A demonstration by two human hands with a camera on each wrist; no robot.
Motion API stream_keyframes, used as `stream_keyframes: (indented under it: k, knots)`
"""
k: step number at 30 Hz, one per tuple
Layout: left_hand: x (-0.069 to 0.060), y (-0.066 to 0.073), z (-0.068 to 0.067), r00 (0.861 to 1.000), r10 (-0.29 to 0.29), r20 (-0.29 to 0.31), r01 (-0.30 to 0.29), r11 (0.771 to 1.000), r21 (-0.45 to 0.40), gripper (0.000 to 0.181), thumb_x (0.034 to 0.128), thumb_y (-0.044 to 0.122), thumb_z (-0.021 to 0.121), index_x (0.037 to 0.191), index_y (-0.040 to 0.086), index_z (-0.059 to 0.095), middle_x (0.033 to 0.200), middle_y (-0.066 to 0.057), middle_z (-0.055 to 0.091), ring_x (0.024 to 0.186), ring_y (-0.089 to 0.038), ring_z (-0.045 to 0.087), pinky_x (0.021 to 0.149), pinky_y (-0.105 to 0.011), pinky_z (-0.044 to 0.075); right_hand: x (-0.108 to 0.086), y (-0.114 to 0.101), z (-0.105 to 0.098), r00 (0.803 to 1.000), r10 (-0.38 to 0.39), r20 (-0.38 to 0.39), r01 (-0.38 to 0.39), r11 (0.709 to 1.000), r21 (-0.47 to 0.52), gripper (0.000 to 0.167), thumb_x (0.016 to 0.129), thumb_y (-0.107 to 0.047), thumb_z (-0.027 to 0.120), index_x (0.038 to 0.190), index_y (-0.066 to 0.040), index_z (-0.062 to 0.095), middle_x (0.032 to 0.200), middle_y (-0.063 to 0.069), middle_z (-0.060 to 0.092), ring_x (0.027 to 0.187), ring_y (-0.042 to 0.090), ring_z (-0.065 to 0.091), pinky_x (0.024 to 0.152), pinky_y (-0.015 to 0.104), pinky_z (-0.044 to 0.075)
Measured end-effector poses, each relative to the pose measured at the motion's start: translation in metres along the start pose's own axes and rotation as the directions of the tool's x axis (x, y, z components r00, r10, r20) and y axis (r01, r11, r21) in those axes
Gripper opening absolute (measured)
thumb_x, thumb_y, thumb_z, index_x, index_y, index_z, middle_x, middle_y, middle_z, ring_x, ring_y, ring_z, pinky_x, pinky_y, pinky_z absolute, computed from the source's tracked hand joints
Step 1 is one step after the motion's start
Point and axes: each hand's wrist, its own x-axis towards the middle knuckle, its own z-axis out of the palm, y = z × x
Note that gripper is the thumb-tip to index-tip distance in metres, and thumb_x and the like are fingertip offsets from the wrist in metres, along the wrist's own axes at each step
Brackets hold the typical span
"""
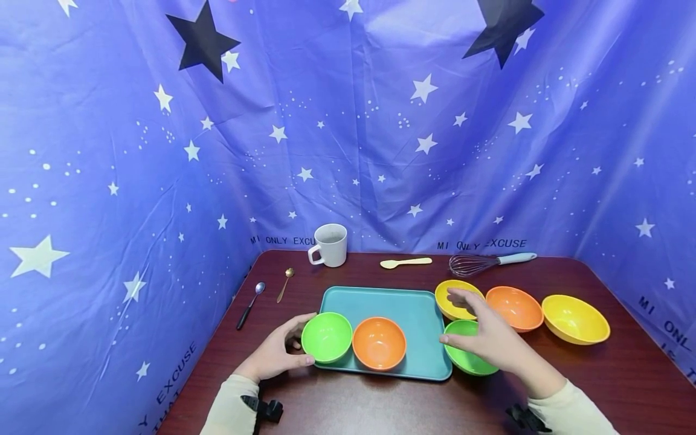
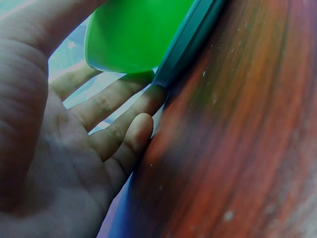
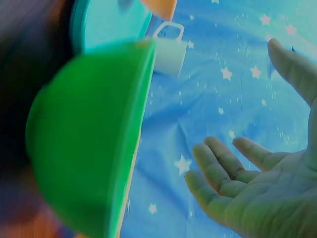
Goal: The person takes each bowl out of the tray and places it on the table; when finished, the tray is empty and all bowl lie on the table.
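Note:
In the head view, a light green bowl [image 1: 327,337] and an orange bowl [image 1: 379,344] stand side by side along the front of a teal tray [image 1: 424,338]. My left hand [image 1: 280,349] is at the left side of that green bowl, thumb in front and fingers behind. The left wrist view shows its fingers [image 2: 114,106] loosely extended close to the bowl and tray edge; firm contact cannot be made out. Above a second green bowl [image 1: 469,356], right of the tray, my right hand [image 1: 492,332] hovers with spread fingers, apart from the bowl in the right wrist view.
Behind the right hand are a yellow bowl [image 1: 454,307], an orange bowl [image 1: 513,309] and a larger yellow bowl [image 1: 575,320]. A whisk [image 1: 489,261], a cream spoon [image 1: 405,263] and a white mug [image 1: 331,246] line the back. Two small spoons lie at left.

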Motion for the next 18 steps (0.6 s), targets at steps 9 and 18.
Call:
stream_keyframes:
  k: [9, 18]
  knots:
    - [0.000, 0.000, 0.000, 1.000, 0.000, -0.002, 0.000, 1.000, -0.003, 0.085, 0.0860, 0.024, 0.088, 0.158, 0.025, 0.044, 0.136, 0.004, 0.065, 0.112, -0.022, 0.064, 0.088, -0.035, 0.053, 0.012, -0.018, 0.035, 0.999, -0.001, 0.049, -0.003, 0.997, 0.076, 0.096, 0.080, -0.045, 0.091, 0.155, -0.007, 0.044, 0.148, 0.016, 0.055, 0.136, 0.035, 0.052, 0.110, 0.060, 0.041]
    - [0.001, 0.000, 0.000, 1.000, 0.001, 0.001, -0.001, 1.000, -0.007, 0.084, 0.0863, 0.024, 0.088, 0.158, 0.024, 0.044, 0.136, 0.001, 0.065, 0.113, -0.021, 0.064, 0.087, -0.035, 0.053, 0.019, -0.027, 0.066, 0.997, 0.006, 0.083, -0.019, 0.989, 0.150, 0.096, 0.076, -0.034, 0.096, 0.154, -0.008, 0.046, 0.148, 0.012, 0.054, 0.137, 0.036, 0.050, 0.108, 0.062, 0.042]
